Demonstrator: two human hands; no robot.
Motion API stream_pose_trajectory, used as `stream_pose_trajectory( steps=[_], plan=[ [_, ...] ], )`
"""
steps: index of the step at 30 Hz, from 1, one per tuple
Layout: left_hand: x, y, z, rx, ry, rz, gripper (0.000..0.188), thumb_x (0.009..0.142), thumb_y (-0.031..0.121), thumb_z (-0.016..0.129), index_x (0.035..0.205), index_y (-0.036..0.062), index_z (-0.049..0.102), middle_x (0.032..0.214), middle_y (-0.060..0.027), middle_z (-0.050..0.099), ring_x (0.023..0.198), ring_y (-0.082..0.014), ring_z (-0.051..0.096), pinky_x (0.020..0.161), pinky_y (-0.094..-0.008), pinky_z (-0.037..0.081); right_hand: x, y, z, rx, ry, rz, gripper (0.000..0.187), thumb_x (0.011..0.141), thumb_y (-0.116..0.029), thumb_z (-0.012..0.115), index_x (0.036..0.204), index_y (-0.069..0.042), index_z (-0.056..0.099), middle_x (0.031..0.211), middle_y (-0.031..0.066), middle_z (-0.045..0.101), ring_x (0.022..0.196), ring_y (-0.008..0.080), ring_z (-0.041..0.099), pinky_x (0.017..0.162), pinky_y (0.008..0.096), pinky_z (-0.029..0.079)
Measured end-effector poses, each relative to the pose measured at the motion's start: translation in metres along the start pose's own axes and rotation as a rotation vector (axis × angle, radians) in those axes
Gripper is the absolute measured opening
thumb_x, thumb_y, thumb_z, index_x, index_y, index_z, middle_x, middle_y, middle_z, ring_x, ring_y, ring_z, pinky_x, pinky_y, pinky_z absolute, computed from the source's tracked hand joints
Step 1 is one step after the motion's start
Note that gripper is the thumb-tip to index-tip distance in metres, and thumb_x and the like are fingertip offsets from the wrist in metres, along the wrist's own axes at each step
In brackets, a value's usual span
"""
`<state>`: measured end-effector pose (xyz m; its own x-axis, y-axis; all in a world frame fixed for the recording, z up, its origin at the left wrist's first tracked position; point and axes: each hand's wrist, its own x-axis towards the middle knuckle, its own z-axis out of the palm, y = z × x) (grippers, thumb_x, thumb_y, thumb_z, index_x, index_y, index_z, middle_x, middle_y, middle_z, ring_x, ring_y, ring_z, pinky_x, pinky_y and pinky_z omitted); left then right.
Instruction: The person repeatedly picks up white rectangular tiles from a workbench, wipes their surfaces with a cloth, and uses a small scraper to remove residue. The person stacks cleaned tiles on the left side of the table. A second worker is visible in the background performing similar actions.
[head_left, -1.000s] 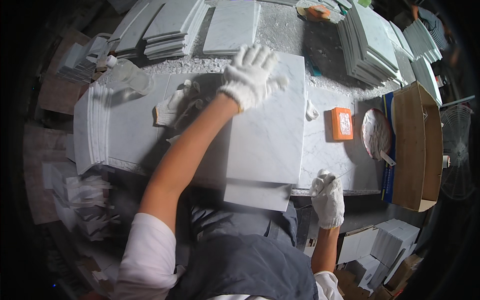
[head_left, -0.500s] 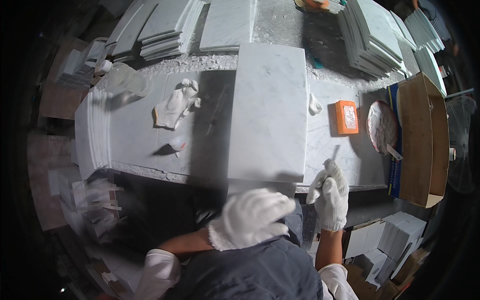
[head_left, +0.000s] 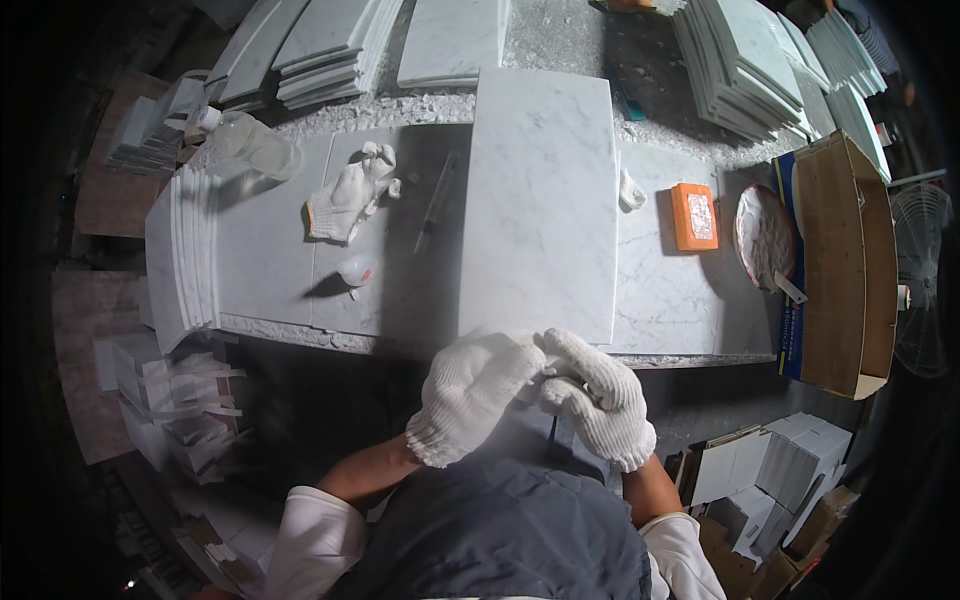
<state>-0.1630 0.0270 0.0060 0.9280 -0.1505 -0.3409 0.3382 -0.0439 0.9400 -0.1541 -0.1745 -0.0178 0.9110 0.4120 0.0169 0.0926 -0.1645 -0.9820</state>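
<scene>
Both my hands wear white knit gloves and meet at the near end of a large white marble tile [head_left: 540,200]. My left hand [head_left: 472,392] has its fingers curled against those of my right hand. Opposite it, my right hand [head_left: 603,398] is closed, its thumb and fingers pressed together. Whatever lies between the fingertips is hidden by the gloves. The tile lies flat, raised a little over the pale marble worktop [head_left: 400,290]. To the left of the tile lie a thin, clear stick-like tool [head_left: 436,200] and a spare white glove [head_left: 345,205].
An orange block [head_left: 694,217] sits right of the tile, near a round dish of white paste [head_left: 765,235] and an open cardboard box [head_left: 845,270]. Left are a small white round-bodied item [head_left: 353,270] and a clear bottle [head_left: 255,148]. Tile stacks [head_left: 735,70] stand behind.
My right hand has come down and left, and my left hand up, so they meet. The thin piece that stuck up from my right hand no longer shows. The view has shifted slightly.
</scene>
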Motion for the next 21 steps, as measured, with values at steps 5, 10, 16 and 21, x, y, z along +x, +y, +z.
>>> stream_pose_trajectory(
  steps=[5, 10, 16, 21],
  plan=[
    [0.001, -0.006, -0.006, 0.110, -0.026, 0.067, 0.020, 0.101, 0.015, 0.064, 0.110, -0.0022, 0.071, 0.098, -0.0106, 0.072, 0.087, -0.0151, 0.070, 0.078, -0.0289, 0.054, -0.002, -0.001, 0.003, -0.060, -0.060, 0.117, 0.055, 0.093, -0.009, 0.072, 0.144, 0.003, 0.054, 0.097, 0.0107, 0.074, 0.085, 0.0184, 0.071, 0.083, 0.0318, 0.056],
    [-0.006, -0.006, -0.010, 0.065, -0.011, 0.017, 0.018, 0.100, 0.012, 0.067, 0.111, -0.0016, 0.072, 0.090, -0.0096, 0.074, 0.079, -0.0126, 0.070, 0.074, -0.0271, 0.055, -0.003, -0.001, 0.004, 0.011, -0.086, 0.250, 0.049, 0.096, -0.026, 0.073, 0.140, -0.007, 0.062, 0.102, 0.0109, 0.075, 0.090, 0.0274, 0.070, 0.082, 0.0360, 0.056],
    [-0.011, 0.005, -0.021, -0.004, 0.000, -0.112, 0.018, 0.098, 0.011, 0.072, 0.110, -0.0024, 0.072, 0.082, -0.0052, 0.073, 0.072, -0.0085, 0.067, 0.068, -0.0243, 0.055, -0.001, 0.004, 0.000, -0.177, -0.129, 0.080, 0.033, 0.096, -0.034, 0.070, 0.121, -0.011, 0.073, 0.100, 0.0111, 0.074, 0.089, 0.0323, 0.070, 0.081, 0.0407, 0.055],
    [-0.009, 0.005, -0.029, -0.166, 0.246, 0.087, 0.007, 0.098, -0.001, 0.064, 0.097, -0.0072, 0.063, 0.071, -0.0092, 0.065, 0.062, -0.0139, 0.064, 0.058, -0.0279, 0.053, -0.002, 0.004, -0.002, -0.175, -0.134, 0.180, 0.033, 0.096, -0.033, 0.072, 0.119, -0.009, 0.074, 0.095, 0.0107, 0.073, 0.084, 0.0308, 0.069, 0.077, 0.0405, 0.055]
  ],
)
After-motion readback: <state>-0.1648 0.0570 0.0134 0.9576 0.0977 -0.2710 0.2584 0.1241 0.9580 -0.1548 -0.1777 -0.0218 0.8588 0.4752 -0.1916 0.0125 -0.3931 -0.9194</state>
